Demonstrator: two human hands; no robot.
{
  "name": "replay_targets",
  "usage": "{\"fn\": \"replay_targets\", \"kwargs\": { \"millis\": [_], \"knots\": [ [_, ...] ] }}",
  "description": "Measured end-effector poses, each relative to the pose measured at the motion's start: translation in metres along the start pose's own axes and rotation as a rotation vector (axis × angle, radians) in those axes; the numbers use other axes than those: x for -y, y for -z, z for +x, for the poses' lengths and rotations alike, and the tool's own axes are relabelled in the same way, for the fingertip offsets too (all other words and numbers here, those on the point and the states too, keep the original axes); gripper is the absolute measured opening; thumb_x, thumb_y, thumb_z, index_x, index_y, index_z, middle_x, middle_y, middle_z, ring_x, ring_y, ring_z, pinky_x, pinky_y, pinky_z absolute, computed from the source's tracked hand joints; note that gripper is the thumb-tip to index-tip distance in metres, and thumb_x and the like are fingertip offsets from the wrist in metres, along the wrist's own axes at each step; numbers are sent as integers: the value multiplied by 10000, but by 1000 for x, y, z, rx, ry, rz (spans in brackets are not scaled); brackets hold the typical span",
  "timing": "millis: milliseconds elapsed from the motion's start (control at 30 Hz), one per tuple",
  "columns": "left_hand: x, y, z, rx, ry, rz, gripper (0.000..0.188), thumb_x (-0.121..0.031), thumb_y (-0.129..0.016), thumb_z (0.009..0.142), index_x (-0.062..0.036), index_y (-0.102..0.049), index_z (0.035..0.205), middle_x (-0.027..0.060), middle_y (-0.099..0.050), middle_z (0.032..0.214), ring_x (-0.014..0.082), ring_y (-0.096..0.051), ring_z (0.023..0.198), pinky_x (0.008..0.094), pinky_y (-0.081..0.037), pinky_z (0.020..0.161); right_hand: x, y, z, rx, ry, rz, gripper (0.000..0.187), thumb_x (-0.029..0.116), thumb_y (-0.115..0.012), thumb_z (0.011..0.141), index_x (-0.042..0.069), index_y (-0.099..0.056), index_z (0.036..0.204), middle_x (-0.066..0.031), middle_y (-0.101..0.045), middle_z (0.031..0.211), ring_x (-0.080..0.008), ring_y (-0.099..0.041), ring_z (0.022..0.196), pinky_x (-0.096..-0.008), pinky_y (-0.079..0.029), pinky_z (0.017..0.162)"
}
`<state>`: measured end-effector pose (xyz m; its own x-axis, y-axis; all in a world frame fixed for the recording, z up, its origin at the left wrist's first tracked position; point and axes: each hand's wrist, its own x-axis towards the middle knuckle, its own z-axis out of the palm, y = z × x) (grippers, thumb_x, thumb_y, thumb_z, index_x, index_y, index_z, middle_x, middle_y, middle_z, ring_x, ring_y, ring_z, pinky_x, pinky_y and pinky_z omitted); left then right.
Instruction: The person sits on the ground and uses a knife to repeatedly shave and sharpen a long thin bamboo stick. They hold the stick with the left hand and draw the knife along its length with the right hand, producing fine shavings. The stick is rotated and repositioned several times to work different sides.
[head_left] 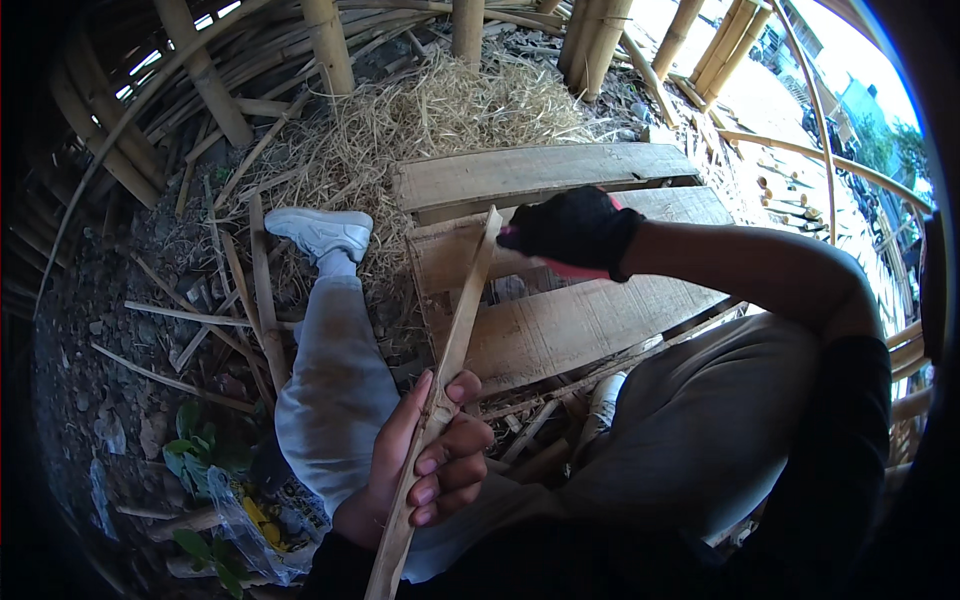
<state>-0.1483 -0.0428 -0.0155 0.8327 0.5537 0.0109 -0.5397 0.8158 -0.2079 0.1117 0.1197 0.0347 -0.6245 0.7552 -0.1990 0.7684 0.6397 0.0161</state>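
Note:
My bare left hand (445,450) is wrapped round a long split bamboo strip (458,345), which has a node beside my thumb. The strip slants up and away from the lower edge, its far end reaching over a low wooden slat platform (560,330). My right hand (575,232), in a black glove with red-pink parts, is closed just right of the strip's far end. A small pinkish bit shows at its fingertips, but what those fingers hold is hidden. Whether the glove touches the strip I cannot tell.
A heap of pale shavings (450,120) lies beyond the platform, among upright bamboo poles (328,45). Loose strips (265,290) litter the ground by my white shoe (325,232). A clear plastic bag (262,525) and a green plant (192,450) are at lower left.

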Motion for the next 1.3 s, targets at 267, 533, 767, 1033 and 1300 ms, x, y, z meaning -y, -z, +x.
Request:
{"fn": "replay_targets", "kwargs": {
  "millis": [267, 533, 767, 1033, 1300],
  "knots": [
    [2, -3, 1, -57, 19, 56, 307, -473, -314, 1096, -180, -405, 1077, -7, -430, 576, 100, -480, 363, 245, -446, 282, 21, 6, -16, -35, 199, -3, 376, 466, -457, 1042, 183, -704, 1050, -52, -720, 860, -265, -707, 789, -414, -551, 650],
    [3, 4, 7, -16, 19, 2, 318, -466, -303, 1099, -165, -406, 1098, 15, -447, 606, 131, -519, 402, 281, -494, 314, -18, 7, -2, 47, -237, -30, 463, 521, -398, 1051, 181, -711, 1068, -94, -733, 973, -314, -702, 919, -430, -538, 825],
    [1, 5, 8, 19, 22, -15, 314, -444, -302, 1104, -148, -407, 1121, 36, -460, 634, 153, -523, 422, 308, -523, 341, -51, -15, 2, -52, -139, -230, 491, 541, -403, 1041, 157, -707, 1058, -104, -728, 902, -324, -708, 851, -436, -554, 743],
    [-8, 0, 10, 60, -7, 25, 326, -426, -300, 1108, -119, -407, 1131, 34, -461, 642, 146, -508, 418, 287, -485, 327, -92, -16, -12, 43, -280, -390, 522, 558, -395, 1024, 181, -751, 962, -91, -735, 855, -305, -712, 791, -433, -561, 691],
    [-4, -1, 5, -17, -89, 61, 319, -402, -330, 1109, -96, -406, 1154, 31, -448, 644, 128, -478, 409, 268, -462, 312, -23, 15, -13, -180, -373, -270, 372, 497, -504, 1006, 213, -734, 936, -60, -713, 786, -256, -709, 783, -406, -552, 643]
  ]
}}
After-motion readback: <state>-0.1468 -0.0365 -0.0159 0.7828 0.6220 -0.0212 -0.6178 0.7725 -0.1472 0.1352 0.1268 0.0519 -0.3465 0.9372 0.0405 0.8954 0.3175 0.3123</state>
